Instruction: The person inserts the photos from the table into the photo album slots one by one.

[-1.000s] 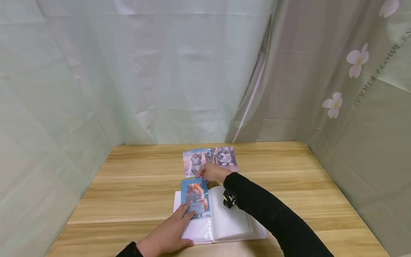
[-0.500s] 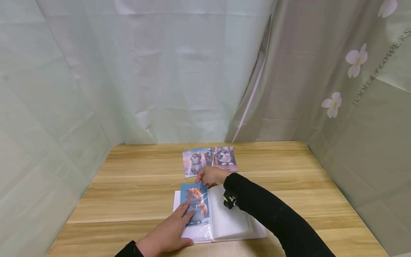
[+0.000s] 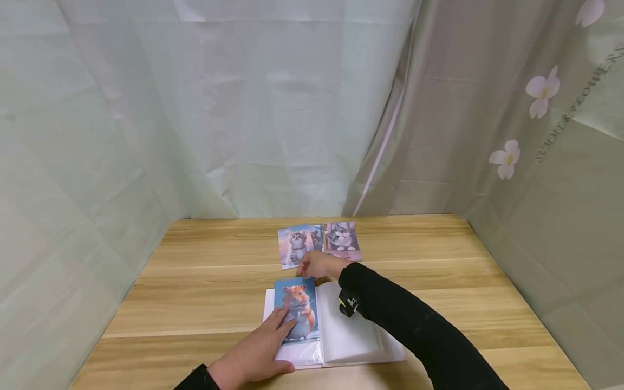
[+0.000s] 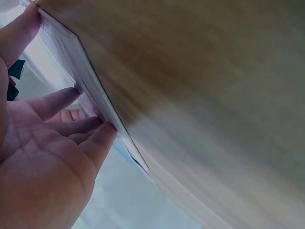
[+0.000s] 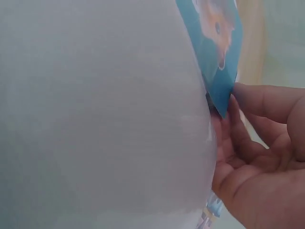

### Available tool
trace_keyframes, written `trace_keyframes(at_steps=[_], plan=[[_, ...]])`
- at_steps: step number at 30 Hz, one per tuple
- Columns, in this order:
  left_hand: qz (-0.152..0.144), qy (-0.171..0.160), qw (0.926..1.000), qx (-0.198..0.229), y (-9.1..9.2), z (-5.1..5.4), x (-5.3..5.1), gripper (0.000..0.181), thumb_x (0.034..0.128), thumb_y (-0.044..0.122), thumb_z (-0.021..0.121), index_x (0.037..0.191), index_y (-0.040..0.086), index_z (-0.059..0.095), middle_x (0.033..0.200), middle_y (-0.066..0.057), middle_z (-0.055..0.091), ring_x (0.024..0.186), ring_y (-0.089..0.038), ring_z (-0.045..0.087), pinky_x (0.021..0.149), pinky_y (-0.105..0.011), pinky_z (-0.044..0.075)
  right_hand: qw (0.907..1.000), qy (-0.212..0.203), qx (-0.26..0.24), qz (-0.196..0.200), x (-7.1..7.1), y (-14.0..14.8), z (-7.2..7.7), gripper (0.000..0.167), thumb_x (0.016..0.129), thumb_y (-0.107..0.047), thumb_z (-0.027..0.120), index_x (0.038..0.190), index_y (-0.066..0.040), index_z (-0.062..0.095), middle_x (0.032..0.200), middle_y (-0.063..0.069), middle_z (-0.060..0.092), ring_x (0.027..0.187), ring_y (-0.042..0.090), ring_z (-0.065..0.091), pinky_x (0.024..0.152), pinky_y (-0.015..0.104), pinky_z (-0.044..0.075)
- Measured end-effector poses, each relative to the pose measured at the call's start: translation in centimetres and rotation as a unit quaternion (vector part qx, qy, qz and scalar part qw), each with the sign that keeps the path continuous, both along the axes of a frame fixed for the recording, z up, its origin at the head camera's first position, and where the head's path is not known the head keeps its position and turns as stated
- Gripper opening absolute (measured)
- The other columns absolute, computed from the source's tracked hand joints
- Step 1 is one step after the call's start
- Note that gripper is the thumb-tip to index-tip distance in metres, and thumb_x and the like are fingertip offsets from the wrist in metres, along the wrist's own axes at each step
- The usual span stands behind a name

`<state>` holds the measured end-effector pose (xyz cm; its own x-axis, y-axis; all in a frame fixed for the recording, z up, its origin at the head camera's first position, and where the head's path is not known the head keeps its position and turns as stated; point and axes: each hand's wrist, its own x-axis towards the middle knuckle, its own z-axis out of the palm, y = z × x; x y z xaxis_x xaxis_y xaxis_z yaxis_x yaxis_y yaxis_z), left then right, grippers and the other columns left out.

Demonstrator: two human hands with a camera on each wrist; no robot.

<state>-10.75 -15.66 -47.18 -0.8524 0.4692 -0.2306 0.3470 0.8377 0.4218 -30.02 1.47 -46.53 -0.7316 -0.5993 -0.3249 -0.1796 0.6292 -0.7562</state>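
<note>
A photo album point(image 3: 299, 355) lies spread on the table, its left page a clear plastic sleeve. Most of a blue hamster picture card point(image 3: 303, 323) lies over that page, its lower part under the shiny plastic and its top edge sticking out past the album. My right hand point(image 3: 319, 265) pinches the card's top edge between thumb and fingers. In the right wrist view the card's corner point(image 5: 221, 95) shows at the fingertips. My left hand point(image 3: 258, 346) rests with extended fingers on the card and page; its thumb lies by the album's near edge.
Behind the album lie kitten picture cards point(image 3: 296, 246), partly overlapping, and a grey-and-white cat card point(image 3: 342, 239). White pages point(image 3: 348, 330) form the album's right side. Curtains point(image 3: 273, 108) surround the wooden table point(image 3: 195, 303).
The hamster card has slid down toward me along the left page, and my right hand has moved slightly with it. My left hand has stayed in place.
</note>
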Motion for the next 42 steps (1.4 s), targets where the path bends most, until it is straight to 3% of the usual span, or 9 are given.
trace_keyframes(at_steps=[5, 14, 24, 31, 42], plan=[[0.000, -0.002, 1.0000, 0.000, 0.02, -0.03, 0.02, 0.090, 0.0810, 0.057, 0.075, 0.150, 0.009, 0.045, 0.163, -0.019, 0.023, 0.147, -0.042, 0.027, 0.108, -0.056, 0.039, 0.9985, 0.045, -0.017, 0.024, -0.06, -0.29, -0.16, 0.014, 0.087, 0.011, 0.065, 0.094, 0.002, 0.073, 0.083, 0.004, 0.067, 0.073, 0.011, 0.054, 0.065, 0.021, 0.045], [-0.002, 0.003, 1.0000, 0.002, 0.02, -0.25, 0.00, 0.089, 0.0814, 0.056, 0.076, 0.150, 0.008, 0.045, 0.164, -0.019, 0.022, 0.147, -0.042, 0.026, 0.109, -0.056, 0.038, 0.9960, 0.063, -0.018, 0.061, 0.00, -0.55, -0.43, 0.016, 0.091, 0.008, 0.065, 0.091, -0.003, 0.076, 0.085, 0.003, 0.069, 0.076, 0.007, 0.057, 0.068, 0.019, 0.048], [-0.002, 0.009, 1.0000, -0.002, 0.05, -0.19, 0.11, 0.089, 0.0810, 0.055, 0.076, 0.150, 0.007, 0.045, 0.163, -0.020, 0.024, 0.146, -0.042, 0.027, 0.108, -0.056, 0.039, 0.9960, 0.053, 0.005, 0.072, 0.20, -0.65, -0.09, 0.019, 0.089, 0.012, 0.065, 0.091, -0.004, 0.076, 0.084, 0.000, 0.069, 0.080, 0.009, 0.059, 0.075, 0.021, 0.052], [-0.002, 0.007, 1.0000, -0.002, 0.05, -0.09, 0.10, 0.090, 0.0809, 0.056, 0.076, 0.150, 0.007, 0.045, 0.163, -0.019, 0.023, 0.147, -0.041, 0.027, 0.108, -0.055, 0.039, 0.9944, 0.033, 0.006, 0.100, 0.14, -0.63, -0.10, 0.019, 0.088, 0.014, 0.063, 0.093, 0.000, 0.075, 0.087, 0.004, 0.071, 0.086, 0.019, 0.065, 0.075, 0.021, 0.052], [-0.004, 0.008, 1.0000, 0.003, 0.04, -0.02, 0.16, 0.088, 0.0812, 0.055, 0.077, 0.149, 0.006, 0.046, 0.164, -0.019, 0.021, 0.146, -0.043, 0.026, 0.108, -0.056, 0.039, 0.9917, 0.028, 0.015, 0.124, 0.37, -0.55, -0.19, 0.018, 0.090, 0.010, 0.064, 0.095, -0.003, 0.075, 0.090, 0.002, 0.072, 0.078, 0.007, 0.060, 0.072, 0.020, 0.049]])
